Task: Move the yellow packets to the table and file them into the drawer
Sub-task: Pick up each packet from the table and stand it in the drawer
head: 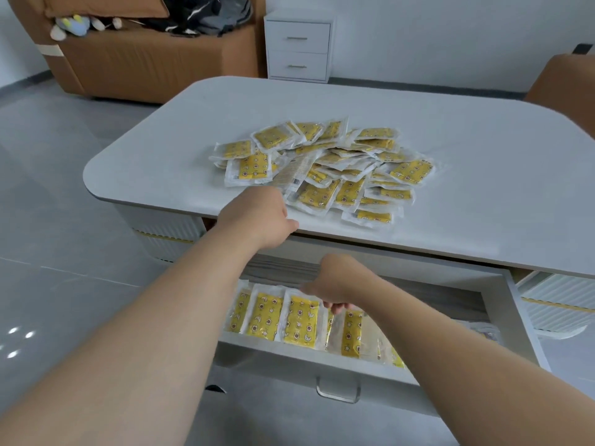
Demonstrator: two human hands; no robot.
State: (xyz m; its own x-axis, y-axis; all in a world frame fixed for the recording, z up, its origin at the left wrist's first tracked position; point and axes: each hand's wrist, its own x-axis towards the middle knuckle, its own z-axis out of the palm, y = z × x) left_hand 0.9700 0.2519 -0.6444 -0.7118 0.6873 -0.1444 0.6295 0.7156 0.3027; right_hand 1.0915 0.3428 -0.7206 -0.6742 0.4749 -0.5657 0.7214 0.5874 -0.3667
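Observation:
A loose pile of yellow packets [325, 162] in clear wrappers lies on the white table [483, 162]. Below the table's near edge the drawer [289, 355] stands pulled out, with several yellow packets [301, 318] filed upright in a row along its front. My left hand [257, 217] reaches to the near left edge of the pile, thumb by the table's edge. Its fingers are hidden behind the back of the hand. My right hand [338, 281] is inside the drawer, fingers curled down over the top of a filed packet [351, 329].
A handle [338, 392] hangs on the drawer front. Grey tiled floor [64, 220] surrounds the table. A brown sofa [145, 59] with clothes and a plush toy stands at the back left, a white two-drawer nightstand [297, 48] behind the table, another brown seat [563, 88] at right.

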